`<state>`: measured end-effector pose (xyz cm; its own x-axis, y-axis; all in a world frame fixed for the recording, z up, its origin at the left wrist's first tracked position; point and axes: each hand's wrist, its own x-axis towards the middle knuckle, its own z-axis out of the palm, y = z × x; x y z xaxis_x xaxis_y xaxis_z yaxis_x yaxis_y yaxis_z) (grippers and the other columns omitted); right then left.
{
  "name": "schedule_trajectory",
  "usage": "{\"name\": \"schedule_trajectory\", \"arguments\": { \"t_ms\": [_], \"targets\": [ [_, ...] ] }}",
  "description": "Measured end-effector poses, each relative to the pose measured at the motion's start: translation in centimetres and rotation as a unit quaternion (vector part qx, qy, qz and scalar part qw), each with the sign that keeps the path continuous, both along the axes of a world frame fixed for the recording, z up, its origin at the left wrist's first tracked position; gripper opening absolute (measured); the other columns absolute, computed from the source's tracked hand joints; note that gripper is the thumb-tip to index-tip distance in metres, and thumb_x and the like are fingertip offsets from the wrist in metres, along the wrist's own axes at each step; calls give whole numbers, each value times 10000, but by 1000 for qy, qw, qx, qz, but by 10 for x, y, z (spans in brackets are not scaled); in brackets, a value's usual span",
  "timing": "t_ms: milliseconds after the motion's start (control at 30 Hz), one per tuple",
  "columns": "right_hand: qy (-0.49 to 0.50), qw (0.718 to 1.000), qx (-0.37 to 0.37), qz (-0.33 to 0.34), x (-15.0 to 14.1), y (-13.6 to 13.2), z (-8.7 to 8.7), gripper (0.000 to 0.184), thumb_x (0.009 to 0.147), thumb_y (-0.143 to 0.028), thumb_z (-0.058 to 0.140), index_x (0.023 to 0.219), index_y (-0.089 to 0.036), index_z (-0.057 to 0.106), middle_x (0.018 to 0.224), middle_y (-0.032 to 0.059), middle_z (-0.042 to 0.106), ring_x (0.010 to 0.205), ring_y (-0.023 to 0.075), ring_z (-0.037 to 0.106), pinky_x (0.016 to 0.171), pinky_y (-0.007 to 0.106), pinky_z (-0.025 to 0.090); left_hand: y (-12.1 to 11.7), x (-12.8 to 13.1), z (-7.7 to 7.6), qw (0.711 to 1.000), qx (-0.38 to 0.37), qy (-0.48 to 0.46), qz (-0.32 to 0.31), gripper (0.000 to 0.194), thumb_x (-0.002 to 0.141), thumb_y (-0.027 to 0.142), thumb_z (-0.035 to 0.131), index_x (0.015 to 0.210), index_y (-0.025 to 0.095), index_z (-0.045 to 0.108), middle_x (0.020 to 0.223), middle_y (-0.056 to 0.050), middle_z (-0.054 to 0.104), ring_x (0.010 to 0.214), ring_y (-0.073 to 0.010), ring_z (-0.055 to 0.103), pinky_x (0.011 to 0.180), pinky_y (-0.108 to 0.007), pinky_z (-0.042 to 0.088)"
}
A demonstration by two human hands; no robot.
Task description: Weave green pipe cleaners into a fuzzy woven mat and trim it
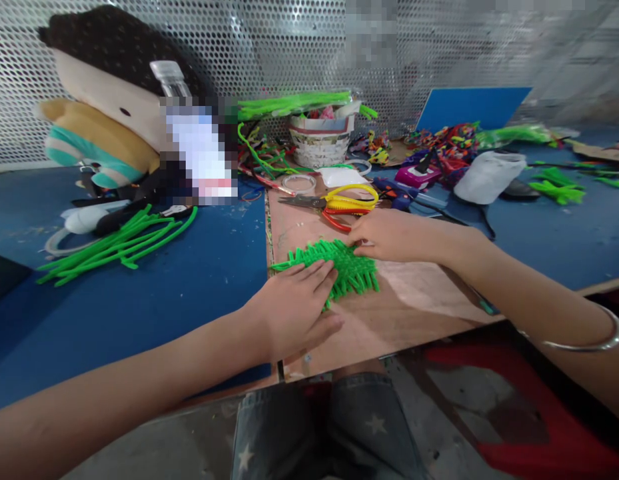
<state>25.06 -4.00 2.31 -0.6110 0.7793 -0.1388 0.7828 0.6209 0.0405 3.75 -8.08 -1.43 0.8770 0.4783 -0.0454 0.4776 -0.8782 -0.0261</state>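
On a light wooden board [399, 317] lies a fuzzy green woven piece of pipe cleaners [346, 270], with short ends sticking out along its edges. My left hand [299, 300] rests flat over its left part, fingers stretched out, hiding some of it. At its upper right edge, my right hand [384, 237] has bent fingers and thumb closed on the piece; the exact pinch point is partly hidden. Just behind the piece are scissors [309, 201] with dark blades and a tool with red handles [336, 220], beside yellow handle loops [356, 195].
Loose green pipe cleaners [114, 247] lie on the blue tabletop [189, 287] at left, near a plush doll [109, 100]. A white basket [319, 143] stands behind, bearing more green stems. To the right are a white cloth-like bundle [489, 177] and a blue panel [474, 107].
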Motion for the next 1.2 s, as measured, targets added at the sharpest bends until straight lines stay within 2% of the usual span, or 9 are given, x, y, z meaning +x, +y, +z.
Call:
{"name": "schedule_trajectory", "arguments": {
  "t_ms": [100,200,400,567,733,867,1033,1200],
  "targets": [
    [-64,998,6,7,-3,-3,-2,196,808,-175,508,877,-142,689,861,81,694,749,167,609,644,273,382,0,0,2,1000,-6,8,2,642,908,490,298,1349,29,375,1432,-173,319,1325,-261,331,1066,-383,323],
    [-114,991,55,35,-6,-6,-6,188,814,-149,498,868,-105,672,877,121,683,787,198,611,652,296,387,0,1,2,1000,-3,4,0,645,912,493,281,1350,28,374,1431,-172,320,1328,-258,326,1070,-380,319],
    [-115,981,122,95,-8,-9,-16,197,837,-99,471,855,-107,668,848,114,683,814,205,604,673,311,391,-1,1,1,1000,-4,-3,1,632,908,485,312,1338,30,392,1422,-171,344,1320,-255,341,1069,-375,324],
    [-99,986,98,87,-4,-4,-14,206,836,-102,466,863,-107,670,865,111,684,822,200,604,683,305,395,-1,1,2,1000,-4,5,0,634,908,484,308,1347,32,379,1429,-171,330,1325,-255,333,1070,-375,322],
    [-3,999,33,20,3,0,-5,241,835,-118,449,904,-153,677,915,73,694,828,177,609,711,283,393,0,1,3,1000,-2,7,3,634,906,487,314,1344,35,385,1427,-168,334,1326,-252,330,1074,-368,314],
    [34,999,11,14,6,1,-7,192,798,-113,481,846,-161,660,882,50,690,806,170,598,698,268,373,0,0,2,1000,-1,2,-2,634,906,488,308,1343,35,387,1425,-169,335,1325,-252,331,1069,-375,321],
    [29,999,25,21,6,-2,-19,187,809,-109,453,829,-148,635,851,69,652,790,171,569,662,264,344,-1,0,2,1000,-4,5,1,633,905,483,317,1347,36,382,1428,-165,330,1323,-254,337,1068,-381,323],
    [-3,996,81,45,5,-7,-19,230,850,-122,414,782,-137,634,826,85,627,759,173,553,635,272,330,-1,1,2,1000,-11,7,3,645,909,484,302,1359,26,360,1438,-170,310,1330,-265,321,1072,-394,314]
  ]
}}
